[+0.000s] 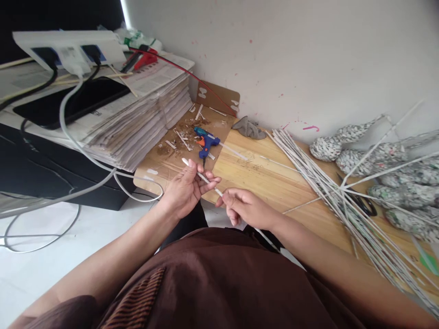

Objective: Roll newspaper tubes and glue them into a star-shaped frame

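On the counter (254, 176), frame right, bulbs (325, 147) look woven, sticks (310, 179) unused; your left hand (183, 189) and right hand (249, 208) hold one rod (218, 192).

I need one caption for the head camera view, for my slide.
Left hand and right hand hold one pale stick near a blue glue gun.

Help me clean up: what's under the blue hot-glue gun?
A brown cardboard sheet lies under the hot-glue gun, whose glue stick reaches out over the wooden tabletop. Whatever sits directly beneath the gun's body is covered.
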A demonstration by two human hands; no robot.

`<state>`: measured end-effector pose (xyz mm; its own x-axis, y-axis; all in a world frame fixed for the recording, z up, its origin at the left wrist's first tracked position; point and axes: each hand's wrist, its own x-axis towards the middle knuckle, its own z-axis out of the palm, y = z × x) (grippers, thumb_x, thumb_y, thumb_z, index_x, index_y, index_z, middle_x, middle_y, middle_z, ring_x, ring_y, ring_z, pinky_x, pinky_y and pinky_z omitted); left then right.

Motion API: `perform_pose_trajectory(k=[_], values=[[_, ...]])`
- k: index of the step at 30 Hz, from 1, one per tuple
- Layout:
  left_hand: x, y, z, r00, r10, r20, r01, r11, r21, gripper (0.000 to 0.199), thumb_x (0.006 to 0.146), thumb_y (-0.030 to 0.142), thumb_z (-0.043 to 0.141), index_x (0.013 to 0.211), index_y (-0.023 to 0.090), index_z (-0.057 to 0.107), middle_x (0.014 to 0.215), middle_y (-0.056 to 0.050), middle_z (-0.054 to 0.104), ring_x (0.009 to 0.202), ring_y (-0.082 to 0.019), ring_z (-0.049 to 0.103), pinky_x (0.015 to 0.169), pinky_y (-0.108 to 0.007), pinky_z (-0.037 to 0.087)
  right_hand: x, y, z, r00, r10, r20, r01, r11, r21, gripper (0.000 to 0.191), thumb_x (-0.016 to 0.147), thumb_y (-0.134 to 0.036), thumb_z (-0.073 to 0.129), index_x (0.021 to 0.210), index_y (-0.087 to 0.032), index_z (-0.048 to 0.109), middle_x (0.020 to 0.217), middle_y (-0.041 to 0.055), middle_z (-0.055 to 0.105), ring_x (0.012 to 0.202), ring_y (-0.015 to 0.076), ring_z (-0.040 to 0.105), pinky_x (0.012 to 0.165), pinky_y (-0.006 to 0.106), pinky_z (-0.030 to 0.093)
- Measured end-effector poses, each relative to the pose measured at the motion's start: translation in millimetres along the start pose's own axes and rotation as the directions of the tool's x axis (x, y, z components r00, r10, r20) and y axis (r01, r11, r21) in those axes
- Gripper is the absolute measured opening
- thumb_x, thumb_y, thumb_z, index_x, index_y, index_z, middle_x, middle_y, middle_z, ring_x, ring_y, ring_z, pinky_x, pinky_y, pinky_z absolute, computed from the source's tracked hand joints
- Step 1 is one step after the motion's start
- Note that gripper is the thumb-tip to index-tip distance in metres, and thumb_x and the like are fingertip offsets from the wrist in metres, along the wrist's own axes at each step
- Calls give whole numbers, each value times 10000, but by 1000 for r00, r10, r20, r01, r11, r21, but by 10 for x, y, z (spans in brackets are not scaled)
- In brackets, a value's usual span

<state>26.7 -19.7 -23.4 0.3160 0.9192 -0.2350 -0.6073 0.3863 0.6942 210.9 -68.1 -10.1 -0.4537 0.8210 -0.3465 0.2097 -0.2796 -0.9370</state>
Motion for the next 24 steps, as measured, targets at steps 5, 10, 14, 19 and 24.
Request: perform_pose_trajectory(k=[5, 10, 14, 19, 24], values=[[1, 7, 16, 1000, 7, -14, -7, 1000, -27, 278, 916, 385, 497, 795, 142, 556, 759, -52, 666, 786, -162, 700, 741, -275, 580, -9, -57, 33, 991, -81, -109, 60, 981, -187, 351, 923, -502, 442, 790, -192, 538, 572, -36, 469, 503, 104, 462, 532, 243, 360], [-9, 9, 29, 1000, 0, -20, -1, 999, -49, 283, 947, 345, 439, 782, 143, 550, 730, -46, 656, 710, -126, 680, 711, -246, 578, 40, -14, -14, 981, 102, 166, -133, 973, 186, 389, 924, -554, 386, 813, -196, 494, 467, -96, 318, 403, 106, 425, 472, 243, 374], [-11, -22, 12, 1000, -3, -25, 2, 999, -48, 279, 933, 354, 469, 778, 138, 552, 742, -56, 656, 718, -140, 682, 696, -245, 578, 50, -41, 22, 991, -71, -116, 50, 983, -179, 359, 886, -539, 503, 829, -188, 552, 609, -28, 521, 533, 99, 500, 553, 231, 384], [-13, -35, 4, 999, -18, 27, 19, 998, -64, 255, 914, 363, 508, 796, 140, 551, 757, -59, 653, 731, -144, 682, 669, -224, 571, 96, -31, 24, 988, 78, 135, -97, 985, 141, 402, 930, -560, 351, 762, -208, 449, 444, -94, 287, 396, 112, 404, 473, 248, 372], [2, -38, 19, 1000, 1, 17, 1, 997, -76, 240, 922, 341, 503, 803, 138, 555, 757, -60, 651, 740, -146, 679, 733, -267, 576, 91, -57, 33, 981, -149, -125, 88, 913, -399, 337, 910, -515, 451, 827, -195, 512, 607, -15, 499, 564, 141, 515, 592, 278, 394]])
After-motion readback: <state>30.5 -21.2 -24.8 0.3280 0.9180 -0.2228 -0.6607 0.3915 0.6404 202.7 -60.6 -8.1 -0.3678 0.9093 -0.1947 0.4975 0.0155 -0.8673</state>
